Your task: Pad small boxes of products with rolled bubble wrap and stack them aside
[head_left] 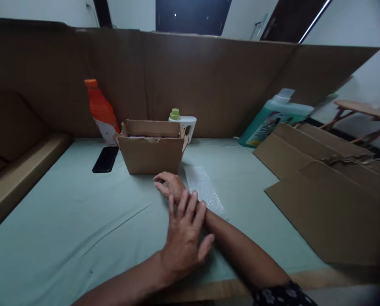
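My right hand [168, 185] rests palm down on the pale green table cover [65, 221], fingers loosely curled, just in front of a small open cardboard box [151, 154]. My left hand [183, 236] lies over my right wrist with its fingers spread and holds nothing. A strip of clear bubble wrap [205, 189] lies flat on the cover right beside my right hand, partly under my right forearm.
Behind the box stand an orange bottle [101, 111] and a white bottle with a green cap [183, 122]. A black phone [105, 159] lies left of the box. A teal jug [272, 117] and flattened cardboard sheets [330, 204] occupy the right. Cardboard walls [209, 80] ring the table.
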Motion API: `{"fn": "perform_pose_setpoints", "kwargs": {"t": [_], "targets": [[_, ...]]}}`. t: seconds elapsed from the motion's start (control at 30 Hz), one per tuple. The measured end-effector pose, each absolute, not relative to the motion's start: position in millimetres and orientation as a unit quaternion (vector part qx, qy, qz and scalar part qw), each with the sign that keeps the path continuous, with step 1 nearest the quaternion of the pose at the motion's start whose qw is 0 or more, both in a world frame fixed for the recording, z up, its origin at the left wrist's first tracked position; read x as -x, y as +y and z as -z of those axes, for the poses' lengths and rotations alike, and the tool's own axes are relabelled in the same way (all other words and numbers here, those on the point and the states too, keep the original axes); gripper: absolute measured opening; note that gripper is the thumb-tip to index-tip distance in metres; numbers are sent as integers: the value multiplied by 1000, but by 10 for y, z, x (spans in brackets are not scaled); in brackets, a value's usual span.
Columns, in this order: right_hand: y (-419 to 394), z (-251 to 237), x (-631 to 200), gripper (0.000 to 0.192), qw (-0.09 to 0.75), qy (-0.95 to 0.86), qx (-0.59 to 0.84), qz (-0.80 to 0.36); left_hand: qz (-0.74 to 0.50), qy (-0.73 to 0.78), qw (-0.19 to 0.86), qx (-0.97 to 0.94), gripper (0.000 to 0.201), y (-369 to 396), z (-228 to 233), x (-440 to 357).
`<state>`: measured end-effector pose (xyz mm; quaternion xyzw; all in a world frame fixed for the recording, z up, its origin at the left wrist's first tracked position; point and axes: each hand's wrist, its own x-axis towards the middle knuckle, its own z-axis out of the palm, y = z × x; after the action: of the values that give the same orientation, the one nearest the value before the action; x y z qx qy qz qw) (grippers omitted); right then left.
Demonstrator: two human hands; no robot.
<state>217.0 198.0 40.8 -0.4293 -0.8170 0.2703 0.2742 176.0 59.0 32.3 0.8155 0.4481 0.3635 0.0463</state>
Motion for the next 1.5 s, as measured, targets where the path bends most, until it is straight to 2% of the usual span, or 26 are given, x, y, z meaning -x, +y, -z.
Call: {"fn": "perform_pose_setpoints", "kwargs": {"t": [0.13, 0.23, 0.33, 0.4, 0.5, 0.6, 0.7, 0.77, 0.83, 0.97, 1.03, 1.1, 1.2, 1.33, 1.5], "targets": [[1977, -465, -1796, 16, 263, -819, 424, -284, -358, 321, 74, -873, 57, 201, -270, -2199], [1937, -501, -1704, 14, 242, -831, 413, -284, -357, 276, 75, -889, 48, 179, -295, -2001], [1892, -470, -1712, 11, 206, -845, 405, -283, -379, 414, 40, -827, 40, 431, -387, -1510], [1880, -428, -1697, 20, 190, -852, 399, -282, -394, 519, 13, -758, 37, 574, -443, -1286], [1905, -401, -1585, 28, 186, -856, 398, -274, -414, 528, 23, -741, 36, 484, -447, -1364], [1941, -447, -1504, 16, 202, -853, 404, -263, -396, 431, 96, -805, 53, 131, -370, -1645], [1912, -513, -1680, 6, 241, -846, 400, -258, -393, 368, 119, -834, 47, 4, -340, -1517], [1881, -535, -1956, 10, 282, -831, 407, -253, -435, 419, 89, -792, 40, 195, -372, -1090], [1888, -527, -2281, 16, 334, -801, 437, -236, -465, 540, 89, -696, 38, 559, -412, -518], [2090, -417, -2712, 27, 424, -715, 526, -184, -512, 658, 149, -532, 74, 1422, -399, 277], [2265, -342, -2733, 45, 441, -688, 547, -180, -517, 658, 220, -501, 88, 1754, -361, 309], [2446, -281, -2666, 57, 437, -687, 544, -201, -519, 619, 292, -512, 92, 1966, -341, 194], [2624, -227, -2578, 52, 423, -700, 517, -251, -514, 544, 351, -563, 91, 2089, -343, 71], [2600, -112, -2810, 52, 397, -741, 486, -239, -430, 609, 299, -595, 86, 1809, -259, 300], [2185, 211, -3482, 47, 270, -821, 482, -145, -259, 637, 205, -696, 60, 486, -27, 409]]}}
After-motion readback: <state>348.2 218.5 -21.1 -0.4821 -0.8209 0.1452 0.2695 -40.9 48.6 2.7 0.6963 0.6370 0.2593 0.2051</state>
